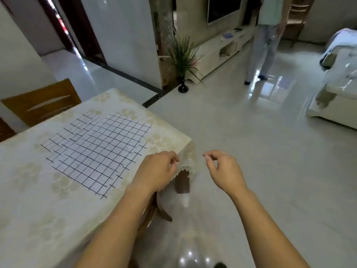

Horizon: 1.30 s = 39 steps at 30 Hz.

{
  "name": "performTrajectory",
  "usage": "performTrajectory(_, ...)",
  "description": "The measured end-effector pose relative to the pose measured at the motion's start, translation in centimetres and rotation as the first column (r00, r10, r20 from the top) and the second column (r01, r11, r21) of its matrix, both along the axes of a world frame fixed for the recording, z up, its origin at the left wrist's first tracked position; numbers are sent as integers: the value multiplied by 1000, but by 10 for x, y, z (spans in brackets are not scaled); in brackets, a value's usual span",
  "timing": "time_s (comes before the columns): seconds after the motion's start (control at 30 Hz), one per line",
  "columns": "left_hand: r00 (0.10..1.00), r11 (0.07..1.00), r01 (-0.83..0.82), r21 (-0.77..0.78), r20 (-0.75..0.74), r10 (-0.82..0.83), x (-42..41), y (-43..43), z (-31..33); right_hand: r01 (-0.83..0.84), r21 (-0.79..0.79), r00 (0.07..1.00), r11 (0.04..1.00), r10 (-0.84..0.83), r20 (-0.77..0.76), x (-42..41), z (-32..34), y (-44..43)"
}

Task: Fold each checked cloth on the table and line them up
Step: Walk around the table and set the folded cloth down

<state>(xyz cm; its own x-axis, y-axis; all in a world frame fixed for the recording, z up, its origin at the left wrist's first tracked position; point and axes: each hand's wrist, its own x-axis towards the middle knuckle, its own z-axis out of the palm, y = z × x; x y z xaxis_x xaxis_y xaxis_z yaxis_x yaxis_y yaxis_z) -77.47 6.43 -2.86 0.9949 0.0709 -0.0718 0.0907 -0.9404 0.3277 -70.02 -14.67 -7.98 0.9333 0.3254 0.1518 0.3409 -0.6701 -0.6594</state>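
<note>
White checked cloths with dark grid lines [100,149] lie flat on the table, overlapping; an underlying one [77,125] peeks out toward the far left. My left hand [156,173] is at the table's near right corner, just right of the cloths, its fingers curled on the hanging fringe of the cream tablecloth [185,149]. My right hand [222,169] hovers off the table over the floor, to the right of that corner, with fingers loosely curled and nothing in them.
The table [38,200] carries a cream flowered tablecloth. A wooden chair [42,103] stands at its far left side. A potted plant [183,60], a standing person [264,39] and a sofa [336,97] are across the glossy tiled floor.
</note>
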Motion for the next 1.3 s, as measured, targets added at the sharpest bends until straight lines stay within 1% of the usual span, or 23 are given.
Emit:
performTrajectory(0.07, 998, 998, -59, -19, 33, 60, 27, -4, 8, -26, 17, 999, 1000, 25, 25, 36, 9, -5)
performTrajectory(0.2, 992, 992, -122, 14, -18, 122, 57, -3, 4, -120, -2, 992, 993, 120, 29, 84, 7, 13)
performTrajectory(0.3, 982, 983, -185, 16, -35, 185, 81, 10, -8, -237, -93, 970, 967, 241, 41, 115, 4, 38)
performTrajectory(0.4, 966, 964, -259, -53, -32, 258, 119, 28, -21, -305, -145, 948, 941, 315, 47, 159, 7, 57)
performTrajectory(0.47, 960, 953, -279, -118, -45, 276, 154, 36, -25, -321, -170, 943, 932, 331, 33, 193, 10, 66)
performTrajectory(0.6, 973, 952, -229, -202, -61, 221, 238, 38, -19, -273, -226, 955, 935, 291, 50, 264, 23, 69)
performTrajectory(0.67, 977, 951, -214, -225, -49, 208, 275, 48, -12, -216, -218, 967, 952, 239, 88, 302, 29, 74)
performTrajectory(0.73, 973, 948, -232, -216, -34, 230, 301, 66, -12, -183, -204, 974, 962, 205, 95, 328, 26, 86)
performTrajectory(0.8, 967, 944, -253, -210, -46, 249, 314, 85, -16, -220, -214, 969, 952, 238, 66, 340, 18, 106)
performTrajectory(0.9, 951, 935, -304, -184, -111, 287, 318, 114, -30, -339, -253, 936, 906, 353, 12, 352, 4, 140)
performTrajectory(1.0, 921, 912, -383, -145, -141, 364, 324, 144, -37, -428, -242, 898, 871, 440, -5, 382, -1, 178)
performTrajectory(1.17, 827, 821, -558, -121, -156, 539, 340, 180, -47, -551, -123, 832, 825, 555, -4, 433, -14, 244)
performTrajectory(1.23, 775, 773, -627, -99, -176, 607, 348, 189, -54, -633, -80, 773, 770, 634, -11, 446, -27, 266)
performTrajectory(1.3, 708, 713, -699, -60, -197, 678, 361, 194, -67, -718, -78, 694, 692, 720, -11, 461, -44, 284)
